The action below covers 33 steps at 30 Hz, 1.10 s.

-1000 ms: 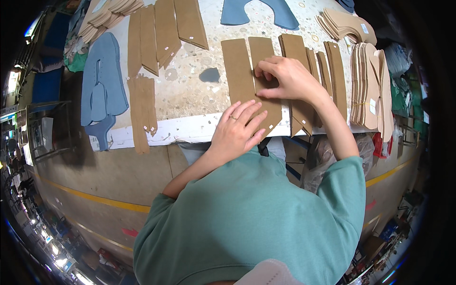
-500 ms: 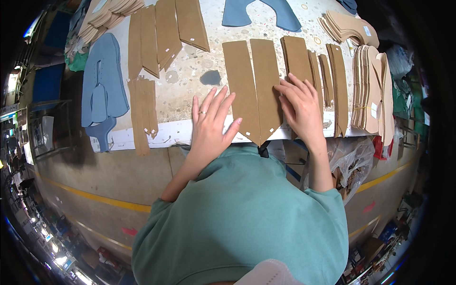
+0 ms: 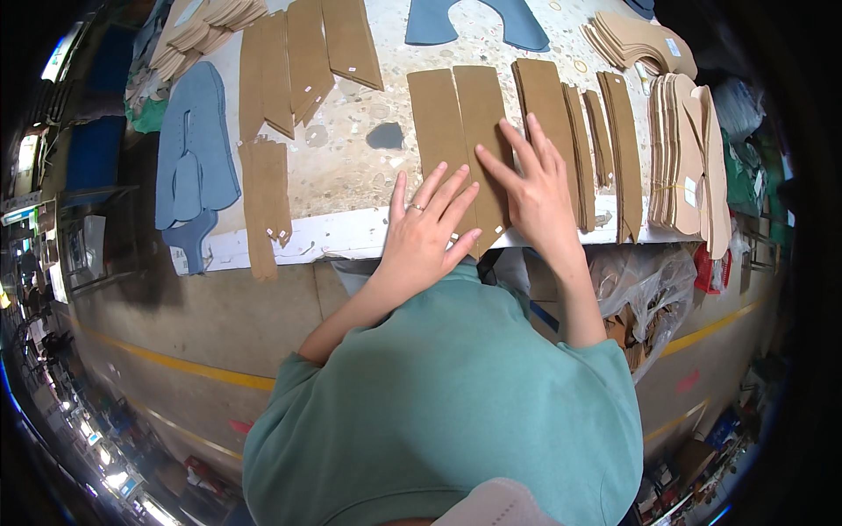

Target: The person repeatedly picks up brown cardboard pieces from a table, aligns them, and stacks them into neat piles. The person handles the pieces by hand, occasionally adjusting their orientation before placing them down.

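Observation:
Two long brown leather-like strips with pointed near ends, a left strip (image 3: 431, 110) and a right strip (image 3: 481, 105), lie side by side on the table. My left hand (image 3: 428, 226) rests with fingers spread over the near part of the left strip. Fingers apart, my right hand (image 3: 539, 188) reaches over the right strip and the brown stack (image 3: 537, 83) beside it. Its index finger points onto the right strip. Neither hand grips anything. My hands partly cover the strips' near ends, where small white tags show.
Narrower brown strips (image 3: 624, 149) and tied beige pieces (image 3: 675, 158) lie to the right. On the left are blue cut pieces (image 3: 195, 140) and more brown strips (image 3: 303, 53). A blue curved piece (image 3: 430, 26) lies at the back. A clear plastic bag (image 3: 645, 289) hangs below the table.
My left hand has moved right onto the left strip. My right hand has shifted slightly left and away from me, its fingers spreading over the right strip and the stack.

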Each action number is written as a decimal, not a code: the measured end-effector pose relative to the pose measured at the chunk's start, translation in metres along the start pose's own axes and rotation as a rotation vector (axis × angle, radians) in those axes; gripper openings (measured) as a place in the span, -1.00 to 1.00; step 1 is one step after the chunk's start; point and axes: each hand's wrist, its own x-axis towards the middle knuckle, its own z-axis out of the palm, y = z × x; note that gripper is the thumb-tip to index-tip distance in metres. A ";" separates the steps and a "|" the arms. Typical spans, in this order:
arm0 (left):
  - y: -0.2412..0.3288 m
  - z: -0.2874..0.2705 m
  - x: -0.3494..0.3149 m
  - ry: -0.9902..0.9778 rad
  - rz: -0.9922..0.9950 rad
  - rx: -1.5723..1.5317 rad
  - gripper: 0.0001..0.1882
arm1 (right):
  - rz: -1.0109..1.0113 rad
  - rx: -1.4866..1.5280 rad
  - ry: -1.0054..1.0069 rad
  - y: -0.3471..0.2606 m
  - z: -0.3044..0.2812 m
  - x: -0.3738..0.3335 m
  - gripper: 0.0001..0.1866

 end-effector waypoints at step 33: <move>-0.075 -0.183 -0.013 0.524 -0.227 0.117 -0.77 | 0.038 0.475 0.114 -0.023 0.004 0.000 -0.65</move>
